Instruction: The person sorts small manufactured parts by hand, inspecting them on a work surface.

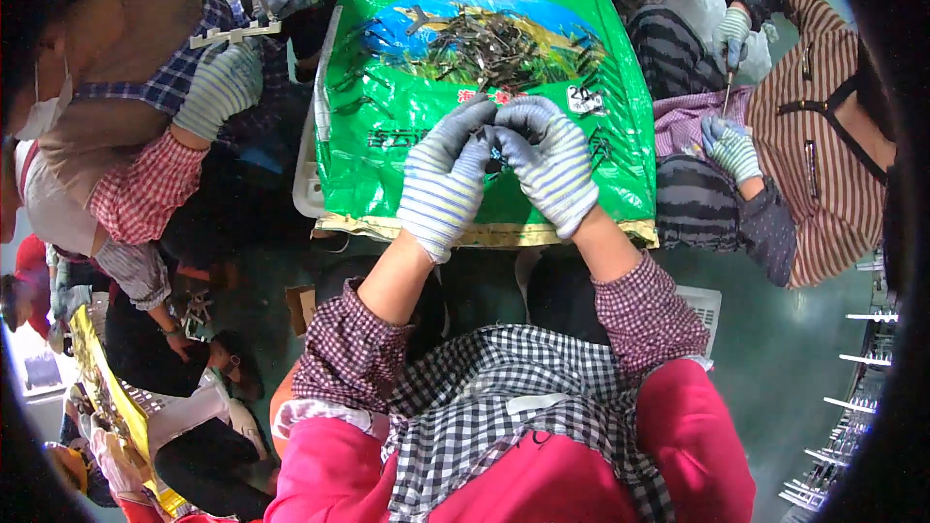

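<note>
Head view: small dark piece (491,136) pinched between left hand (448,174) and right hand (549,163).

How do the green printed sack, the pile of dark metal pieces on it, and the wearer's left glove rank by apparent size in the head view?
1. Green printed sack
2. Pile of dark metal pieces
3. Left glove, though it looks close to the pile and sits nearer the camera, so that order is unsure.
</note>
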Action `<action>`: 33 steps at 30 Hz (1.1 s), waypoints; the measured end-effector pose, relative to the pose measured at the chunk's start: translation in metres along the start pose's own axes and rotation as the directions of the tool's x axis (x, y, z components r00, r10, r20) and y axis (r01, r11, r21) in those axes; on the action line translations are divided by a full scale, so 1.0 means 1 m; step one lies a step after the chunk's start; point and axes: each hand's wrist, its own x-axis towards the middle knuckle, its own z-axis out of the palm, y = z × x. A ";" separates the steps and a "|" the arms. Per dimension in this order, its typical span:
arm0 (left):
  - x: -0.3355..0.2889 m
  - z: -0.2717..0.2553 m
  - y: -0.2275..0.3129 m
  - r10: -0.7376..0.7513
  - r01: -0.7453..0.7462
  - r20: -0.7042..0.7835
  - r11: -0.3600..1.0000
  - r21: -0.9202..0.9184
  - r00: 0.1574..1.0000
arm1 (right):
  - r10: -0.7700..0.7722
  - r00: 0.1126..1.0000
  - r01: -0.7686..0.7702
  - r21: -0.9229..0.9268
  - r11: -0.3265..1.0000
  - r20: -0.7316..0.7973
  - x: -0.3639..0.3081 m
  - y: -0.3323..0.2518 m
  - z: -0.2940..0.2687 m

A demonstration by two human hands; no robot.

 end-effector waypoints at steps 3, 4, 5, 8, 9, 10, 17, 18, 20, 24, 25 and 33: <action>0.001 0.002 -0.001 0.101 -0.100 -0.007 0.990 0.100 0.995 | 0.038 0.999 -0.039 0.099 0.994 0.012 -0.002 -0.002 0.000; 0.000 0.004 0.004 0.015 -0.015 0.001 1.000 0.027 1.000 | 0.070 0.997 -0.072 0.169 0.983 0.013 -0.003 -0.003 -0.001; -0.001 0.006 0.007 -0.070 0.071 0.015 0.996 -0.047 0.997 | 0.074 0.997 -0.078 0.163 0.983 0.028 -0.002 -0.003 -0.003; -0.003 0.005 -0.001 -0.083 0.085 0.043 0.995 -0.054 0.996 | 0.077 0.996 -0.083 0.141 0.987 0.052 -0.004 -0.003 -0.005; -0.004 0.004 -0.003 -0.067 0.068 0.046 0.998 -0.009 0.997 | 0.049 0.997 -0.053 0.092 0.994 0.052 -0.005 -0.001 -0.005; -0.006 0.005 -0.005 -0.055 0.059 0.046 0.994 -0.087 0.997 | 0.094 0.995 -0.099 0.156 0.983 0.042 -0.007 -0.002 -0.004; -0.008 -0.002 -0.003 -0.029 0.033 0.052 0.997 -0.064 0.998 | -0.154 0.981 0.166 -0.099 0.981 0.117 -0.003 -0.006 -0.010; -0.008 -0.002 -0.001 -0.043 0.049 0.077 0.996 -0.080 0.996 | -0.083 0.990 0.089 -0.050 0.995 0.115 -0.003 -0.006 -0.011; -0.010 0.000 0.009 -0.120 0.126 0.057 0.986 -0.108 0.991 | 0.038 0.992 -0.042 0.033 0.999 0.124 -0.002 -0.004 -0.010; -0.004 0.002 0.003 0.014 -0.011 0.037 0.997 -0.076 0.999 | 0.029 0.999 -0.030 0.098 0.995 0.017 0.001 0.001 -0.004; -0.002 0.001 0.005 0.133 -0.133 0.025 0.991 0.028 0.991 | 0.050 0.998 -0.054 0.139 0.989 0.032 0.003 0.004 -0.003; -0.019 -0.003 -0.001 0.210 -0.221 0.100 0.969 0.114 0.973 | 0.030 0.995 -0.043 0.153 0.987 0.091 -0.013 0.004 -0.003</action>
